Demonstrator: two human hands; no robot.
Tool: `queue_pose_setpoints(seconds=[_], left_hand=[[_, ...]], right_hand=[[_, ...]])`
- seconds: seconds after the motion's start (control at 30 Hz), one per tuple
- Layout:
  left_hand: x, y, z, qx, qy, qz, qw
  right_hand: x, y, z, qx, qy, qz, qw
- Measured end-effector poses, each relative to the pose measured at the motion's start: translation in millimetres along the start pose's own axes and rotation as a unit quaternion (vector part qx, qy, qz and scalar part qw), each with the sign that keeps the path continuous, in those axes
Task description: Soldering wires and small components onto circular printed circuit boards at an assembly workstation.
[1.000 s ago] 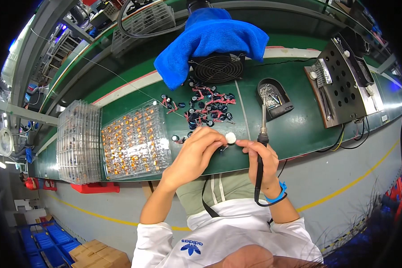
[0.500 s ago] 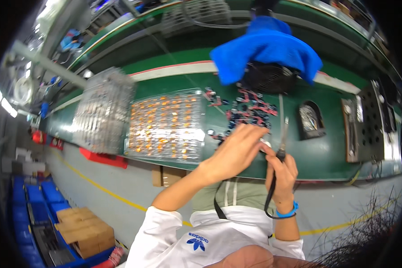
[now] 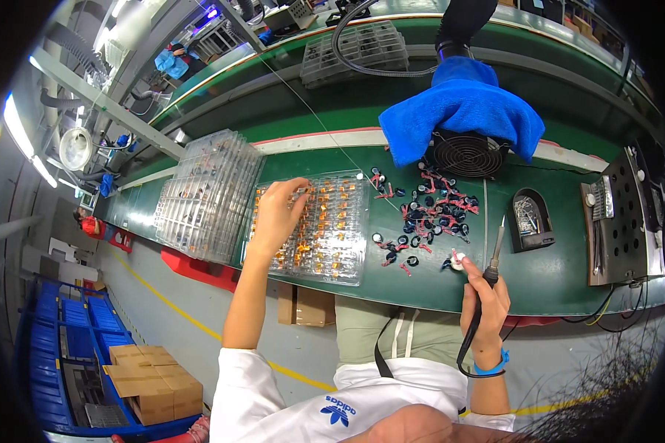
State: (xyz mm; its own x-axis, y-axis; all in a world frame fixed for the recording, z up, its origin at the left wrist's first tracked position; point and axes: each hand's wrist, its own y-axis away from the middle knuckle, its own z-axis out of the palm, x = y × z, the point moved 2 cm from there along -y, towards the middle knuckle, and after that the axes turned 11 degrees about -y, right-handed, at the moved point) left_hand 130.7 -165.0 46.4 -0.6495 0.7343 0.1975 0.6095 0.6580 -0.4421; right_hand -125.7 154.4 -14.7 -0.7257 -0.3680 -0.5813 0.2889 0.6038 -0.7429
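Right hand (image 3: 484,301) grips soldering iron (image 3: 493,266); white disc (image 3: 458,261) at its 11 o'clock. Left hand (image 3: 275,213), at right's 10 o'clock, over clear tray (image 3: 352,272) of orange parts (image 3: 303,249); can't tell its grip.

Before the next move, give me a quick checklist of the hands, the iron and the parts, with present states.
1. Soldering iron held in the right hand: ok.
2. Iron's tip pointing away from the person's body: ok.
3. White round piece at the right hand's fingertips: ok.
4. Left hand over the clear tray of orange parts: ok; whether it pinches one: cannot tell.
5. Dark round parts sorted: not ok, loosely scattered on the bench.
6. Iron hot: cannot tell.
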Motion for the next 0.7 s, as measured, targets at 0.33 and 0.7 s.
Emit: queue_pose_setpoints(seconds=[0.33, 0.7], left_hand=[[42, 11, 12, -0.004, 0.391, -0.124, 0.912], [161, 30, 45, -0.137, 0.591, -0.069, 0.792]], right_hand=[[-1, -1, -5, 0.003, 0.0, -0.004, 1.0], [-14, 15, -25, -0.002, -0.08, 0.033, 0.996]])
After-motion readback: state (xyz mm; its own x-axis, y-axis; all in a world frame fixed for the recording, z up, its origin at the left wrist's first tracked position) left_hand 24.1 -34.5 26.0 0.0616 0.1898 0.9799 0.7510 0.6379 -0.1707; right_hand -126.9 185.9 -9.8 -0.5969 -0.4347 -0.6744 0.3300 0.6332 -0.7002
